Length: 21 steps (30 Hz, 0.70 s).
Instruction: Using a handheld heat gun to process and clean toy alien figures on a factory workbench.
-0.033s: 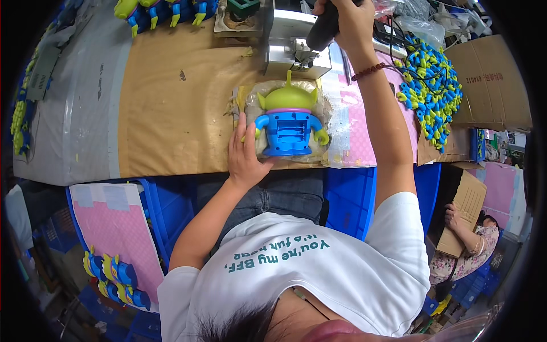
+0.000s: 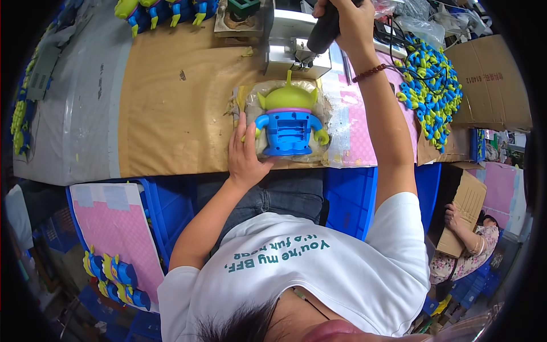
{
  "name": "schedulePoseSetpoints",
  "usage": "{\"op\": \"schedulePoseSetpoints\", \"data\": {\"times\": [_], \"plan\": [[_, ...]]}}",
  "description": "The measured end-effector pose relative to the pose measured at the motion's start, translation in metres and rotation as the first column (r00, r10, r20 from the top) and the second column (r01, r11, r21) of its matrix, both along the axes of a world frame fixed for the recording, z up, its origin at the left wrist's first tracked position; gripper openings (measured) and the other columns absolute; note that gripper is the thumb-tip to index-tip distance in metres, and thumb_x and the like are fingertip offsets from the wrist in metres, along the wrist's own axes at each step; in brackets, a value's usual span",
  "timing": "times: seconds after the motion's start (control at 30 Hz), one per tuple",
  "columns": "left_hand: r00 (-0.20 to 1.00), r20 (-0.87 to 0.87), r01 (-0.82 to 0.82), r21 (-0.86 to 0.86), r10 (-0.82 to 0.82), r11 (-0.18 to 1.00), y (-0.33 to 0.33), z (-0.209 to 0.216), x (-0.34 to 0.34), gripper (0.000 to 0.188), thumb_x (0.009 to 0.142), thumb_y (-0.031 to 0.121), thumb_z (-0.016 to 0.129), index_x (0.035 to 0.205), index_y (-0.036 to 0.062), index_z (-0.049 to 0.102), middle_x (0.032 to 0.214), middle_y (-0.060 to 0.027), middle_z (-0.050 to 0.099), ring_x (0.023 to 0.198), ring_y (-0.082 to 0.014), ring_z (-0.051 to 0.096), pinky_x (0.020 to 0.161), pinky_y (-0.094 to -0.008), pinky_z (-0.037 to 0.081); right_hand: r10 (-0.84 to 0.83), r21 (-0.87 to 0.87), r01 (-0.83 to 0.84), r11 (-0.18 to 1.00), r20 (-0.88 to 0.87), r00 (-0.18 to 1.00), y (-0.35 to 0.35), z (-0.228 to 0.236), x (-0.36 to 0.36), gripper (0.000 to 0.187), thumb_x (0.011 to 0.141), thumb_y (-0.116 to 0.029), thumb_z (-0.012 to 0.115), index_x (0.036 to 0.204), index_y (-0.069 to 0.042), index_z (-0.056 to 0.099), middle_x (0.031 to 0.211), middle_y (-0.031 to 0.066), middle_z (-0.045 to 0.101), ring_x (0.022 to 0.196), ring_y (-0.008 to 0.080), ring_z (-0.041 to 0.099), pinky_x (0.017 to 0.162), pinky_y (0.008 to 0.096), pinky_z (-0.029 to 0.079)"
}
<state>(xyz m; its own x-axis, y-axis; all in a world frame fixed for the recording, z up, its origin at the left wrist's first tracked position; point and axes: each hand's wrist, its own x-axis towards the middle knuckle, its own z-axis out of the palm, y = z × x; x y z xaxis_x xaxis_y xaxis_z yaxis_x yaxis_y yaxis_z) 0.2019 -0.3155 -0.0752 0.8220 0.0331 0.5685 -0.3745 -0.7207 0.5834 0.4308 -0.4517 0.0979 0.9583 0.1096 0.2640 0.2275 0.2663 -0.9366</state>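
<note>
Blue/green toy (image 2: 289,117) lies in a greyish bed (image 2: 327,109) on the bench (image 2: 176,114), back up, head pointing away from the wearer, batt.-type compartment uncovered. It's just R of the L hand (image 2: 245,157), whose fingers touch its L arm; that hand is spread, not clenched, thumb near the toy's lower edge. R hand (image 2: 354,28) is well apart from the toy, up & to the R, fist wrapped firmly round a blk tool (image 2: 323,31).

L forearm angles up from the lower L; R arm reaches far fwd, bracelet (image 2: 369,73) at the wrist, crossing over a pink sheet (image 2: 362,131) btwn the toy & a pile of blue/green parts (image 2: 436,94). The tool's lower end overlaps a metal box (image 2: 276,64) beyond the toy's head; can't tell if they touch. Toy row (image 2: 171,11) top L; cardboard box (image 2: 484,85) far R. Co-worker's hand (image 2: 452,216) is on another carton (image 2: 470,196), lower R.
</note>
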Motion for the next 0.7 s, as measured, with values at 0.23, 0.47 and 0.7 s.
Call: {"op": "schedulePoseSetpoints", "data": {"times": [0.23, 0.47, 0.7], "plan": [[0.999, -0.043, -0.004, 0.01, 0.004, 1.0, 0.0, 0.003, -0.002, 0.098, 0.066, 0.035, 0.086, 0.142, 0.0021, 0.034, 0.148, -0.0314, 0.035, 0.127, -0.0453, 0.047, 0.103, -0.0512, 0.04, 0.17, 0.083, -0.174, 0.981, 0.054, 0.984, -0.019, 0.048, -0.07, 0.031, 0.086, -0.006, 0.064, 0.112, 0.005, 0.05, 0.069, 0.0102, 0.06, 0.055, 0.0194, 0.059, 0.054, 0.0313, 0.05], [1.0, 0.006, -0.006, 0.0, 0.006, 1.0, 0.0, 0.003, 0.0, 0.101, 0.064, 0.037, 0.088, 0.141, 0.0008, 0.035, 0.148, -0.0307, 0.035, 0.128, -0.0452, 0.047, 0.103, -0.0511, 0.041, 0.435, 0.139, -0.448, 0.883, 0.115, 0.893, -0.015, 0.032, -0.137, 0.056, 0.079, 0.007, 0.063, 0.13, 0.006, 0.04, 0.077, 0.0109, 0.063, 0.062, 0.0159, 0.061, 0.058, 0.0277, 0.048], [1.0, 0.004, -0.005, -0.004, 0.005, 1.0, 0.0, 0.004, 0.001, 0.1, 0.061, 0.034, 0.089, 0.14, 0.0003, 0.037, 0.148, -0.0313, 0.035, 0.129, -0.0449, 0.046, 0.104, -0.0514, 0.041, 0.506, 0.067, -0.514, 0.855, 0.109, 0.856, -0.019, 0.008, -0.146, 0.058, 0.074, 0.006, 0.067, 0.125, 0.001, 0.039, 0.082, 0.0099, 0.062, 0.069, 0.0161, 0.059, 0.066, 0.0296, 0.049]]}}
